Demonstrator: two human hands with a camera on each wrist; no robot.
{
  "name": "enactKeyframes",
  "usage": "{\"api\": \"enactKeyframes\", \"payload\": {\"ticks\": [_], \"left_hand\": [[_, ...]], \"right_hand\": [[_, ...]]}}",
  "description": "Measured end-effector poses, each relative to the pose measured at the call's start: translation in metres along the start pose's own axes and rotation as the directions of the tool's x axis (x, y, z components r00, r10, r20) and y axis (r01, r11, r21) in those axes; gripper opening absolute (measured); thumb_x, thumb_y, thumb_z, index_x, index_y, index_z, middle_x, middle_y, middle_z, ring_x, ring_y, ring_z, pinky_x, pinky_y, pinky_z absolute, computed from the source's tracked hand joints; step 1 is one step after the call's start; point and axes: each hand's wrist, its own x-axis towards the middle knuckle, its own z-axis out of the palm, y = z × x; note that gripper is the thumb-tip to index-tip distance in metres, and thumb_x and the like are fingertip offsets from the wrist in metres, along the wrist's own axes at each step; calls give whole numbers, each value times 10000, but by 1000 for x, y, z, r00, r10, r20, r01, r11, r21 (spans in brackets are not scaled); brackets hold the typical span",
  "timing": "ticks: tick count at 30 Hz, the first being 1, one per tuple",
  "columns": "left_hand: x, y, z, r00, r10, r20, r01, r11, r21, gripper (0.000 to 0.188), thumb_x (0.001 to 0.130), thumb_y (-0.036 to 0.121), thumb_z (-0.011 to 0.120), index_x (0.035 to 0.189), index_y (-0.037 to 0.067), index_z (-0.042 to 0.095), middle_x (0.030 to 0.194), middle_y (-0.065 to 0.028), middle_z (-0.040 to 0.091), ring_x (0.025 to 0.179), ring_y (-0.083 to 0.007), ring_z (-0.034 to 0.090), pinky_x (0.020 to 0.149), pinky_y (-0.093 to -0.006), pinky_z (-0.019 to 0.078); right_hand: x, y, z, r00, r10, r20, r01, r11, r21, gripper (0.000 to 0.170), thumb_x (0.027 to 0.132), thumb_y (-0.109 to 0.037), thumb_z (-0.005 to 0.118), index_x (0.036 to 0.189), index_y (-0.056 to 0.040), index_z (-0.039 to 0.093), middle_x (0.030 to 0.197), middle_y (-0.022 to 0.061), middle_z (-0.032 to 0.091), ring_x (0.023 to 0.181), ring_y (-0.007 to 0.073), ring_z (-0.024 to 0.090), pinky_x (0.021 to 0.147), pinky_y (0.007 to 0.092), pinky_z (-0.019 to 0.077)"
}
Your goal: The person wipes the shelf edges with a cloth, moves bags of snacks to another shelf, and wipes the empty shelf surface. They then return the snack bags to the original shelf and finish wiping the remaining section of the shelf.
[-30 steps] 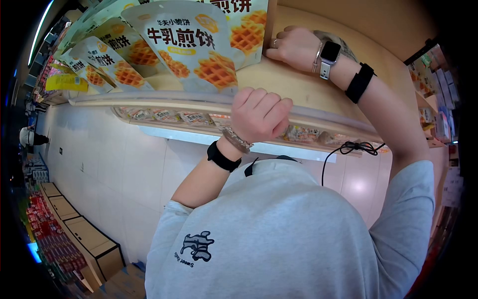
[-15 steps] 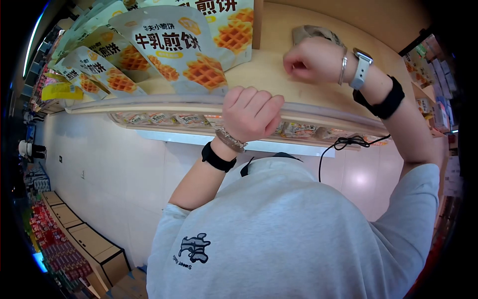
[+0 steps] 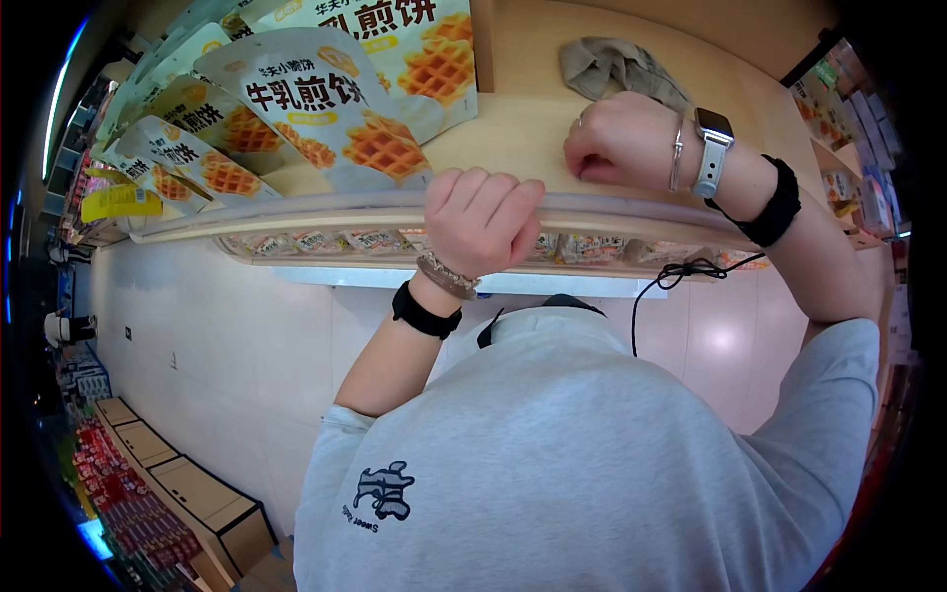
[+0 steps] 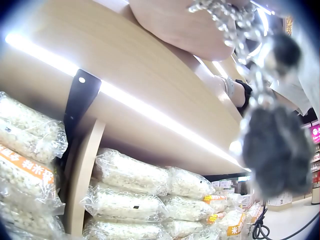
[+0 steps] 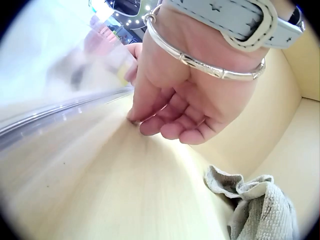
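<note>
At the shelf's front edge my left hand (image 3: pixel 483 222) grips the lip with its fingers curled over the clear strip (image 3: pixel 340 205). In the left wrist view part of this hand (image 4: pixel 185 27) shows above the shelf's underside. My right hand (image 3: pixel 626 143) is low over the wooden shelf top (image 3: pixel 523 109), fingers curled. In the right wrist view, thumb and fingertips (image 5: pixel 170 131) come down at the shelf surface; I cannot tell whether something tiny is between them. A crumpled grey-brown cloth (image 3: pixel 617 69) lies behind this hand.
Standing waffle-biscuit pouches (image 3: pixel 316 109) fill the shelf's left side, by an upright divider (image 3: pixel 483 44). On the level below lie clear-wrapped puffed-rice packs (image 4: pixel 127 172). A black cable (image 3: pixel 691 268) hangs near the right elbow. A yellow tag (image 3: pixel 120 202) is at far left.
My right hand has come away from the cloth and moved toward the shelf's front, so more of the cloth shows. The left hand keeps its place on the edge while the view shifts.
</note>
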Motion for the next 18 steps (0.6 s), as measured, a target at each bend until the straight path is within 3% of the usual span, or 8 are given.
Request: {"api": "enactKeyframes", "payload": {"ticks": [6,9,13,18], "left_hand": [[-1,-1,2,1000,7,-12,-7,1000,4,236,569,104,576,804,126,581,659,0,486,588,-172,465,574,-306,343],[0,0,1,1000,6,-12,-6,1000,4,234,569,102,574,801,123,581,657,0,486,583,-172,463,569,-305,340],[0,0,2,1000,9,-24,-9,1000,7,228,570,101,572,797,121,580,656,-1,484,573,-171,457,563,-303,337],[1,1,-1,1000,-3,-8,3,1000,-13,217,574,48,546,772,106,610,641,-19,523,558,-190,479,568,-308,338]], "right_hand": [[1,-5,-3,979,187,85,-188,982,0,59,749,-114,556,754,-57,572,688,103,590,671,287,570,608,368,450],[4,6,-10,971,226,-77,-223,974,46,70,762,-109,539,763,-40,548,681,120,580,665,290,566,599,368,441],[11,12,-4,984,108,-141,-85,984,156,85,727,-107,592,750,-30,565,687,121,590,647,278,576,588,362,445],[17,6,2,981,191,-33,-183,969,164,81,699,-109,618,679,-36,591,684,105,602,658,255,589,593,343,457]]}}
